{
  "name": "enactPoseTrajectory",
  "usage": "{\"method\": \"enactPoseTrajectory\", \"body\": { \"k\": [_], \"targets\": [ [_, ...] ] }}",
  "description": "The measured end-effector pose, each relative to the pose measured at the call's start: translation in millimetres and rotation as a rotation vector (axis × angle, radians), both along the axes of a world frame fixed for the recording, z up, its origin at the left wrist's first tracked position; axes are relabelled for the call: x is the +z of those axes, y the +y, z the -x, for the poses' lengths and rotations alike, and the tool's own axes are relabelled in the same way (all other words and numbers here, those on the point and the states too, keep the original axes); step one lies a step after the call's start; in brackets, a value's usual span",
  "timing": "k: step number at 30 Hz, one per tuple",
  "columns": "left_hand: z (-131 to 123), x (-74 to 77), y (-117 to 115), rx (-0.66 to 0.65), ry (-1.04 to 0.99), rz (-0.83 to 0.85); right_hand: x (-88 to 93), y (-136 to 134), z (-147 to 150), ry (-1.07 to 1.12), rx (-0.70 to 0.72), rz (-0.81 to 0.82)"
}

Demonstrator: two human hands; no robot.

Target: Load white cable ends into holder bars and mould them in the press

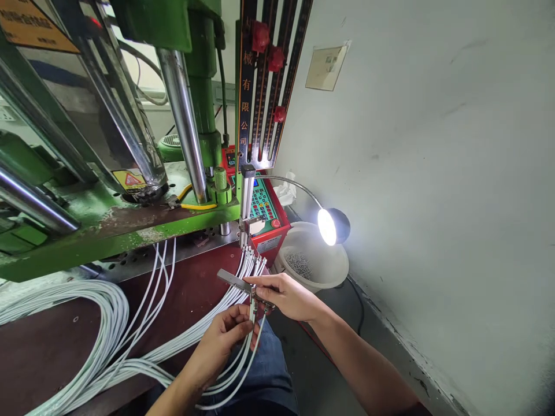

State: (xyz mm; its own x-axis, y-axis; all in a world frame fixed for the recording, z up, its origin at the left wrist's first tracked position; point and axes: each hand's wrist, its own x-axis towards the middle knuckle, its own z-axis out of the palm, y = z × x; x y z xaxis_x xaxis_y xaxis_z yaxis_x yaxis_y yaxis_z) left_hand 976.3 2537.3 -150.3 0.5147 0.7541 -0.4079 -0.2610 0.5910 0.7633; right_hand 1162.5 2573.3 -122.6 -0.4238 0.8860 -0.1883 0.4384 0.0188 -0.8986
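Note:
My left hand [228, 334] is closed around a few white cables [243, 361] just below their ends. Up at those ends, my right hand [286, 293] pinches a flat grey metal bar [233, 279], which points out to the left. Small metal parts sit under the right fingers where the cables meet the bar; the fingers partly hide them. Behind both hands, a bundle of white cables [208, 318] with connectors [255, 260] on the tips lies along the dark red tabletop [191, 283].
A green press [173, 222] with steel columns stands at the left and back. Beside it is a red control box [271, 222] with a keypad. A lit gooseneck lamp [332, 226] hangs over a white tub [333, 266] of small pieces. Coiled cables [108, 306] lie at left.

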Motion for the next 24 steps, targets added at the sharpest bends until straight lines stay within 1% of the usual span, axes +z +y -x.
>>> {"method": "enactPoseTrajectory", "body": {
  "k": [5, 11, 18, 24],
  "targets": [
    [-2, -2.9, 2, 0.024, 0.029, 0.011, -4.2, -1, 2, 0.037, 0.011, 0.036],
    [-4, -6.3, 5, -0.026, 0.050, -0.050, -5.7, 2, -1, 0.041, -0.015, 0.051],
    [-7, -2.3, 6, -0.002, 0.166, -0.127, -5.2, 1, -3, 0.056, -0.015, 0.046],
    [-12, 1.8, 7, 0.042, 0.256, -0.141, -2.5, -1, -2, 0.063, -0.008, 0.039]
  ]
}}
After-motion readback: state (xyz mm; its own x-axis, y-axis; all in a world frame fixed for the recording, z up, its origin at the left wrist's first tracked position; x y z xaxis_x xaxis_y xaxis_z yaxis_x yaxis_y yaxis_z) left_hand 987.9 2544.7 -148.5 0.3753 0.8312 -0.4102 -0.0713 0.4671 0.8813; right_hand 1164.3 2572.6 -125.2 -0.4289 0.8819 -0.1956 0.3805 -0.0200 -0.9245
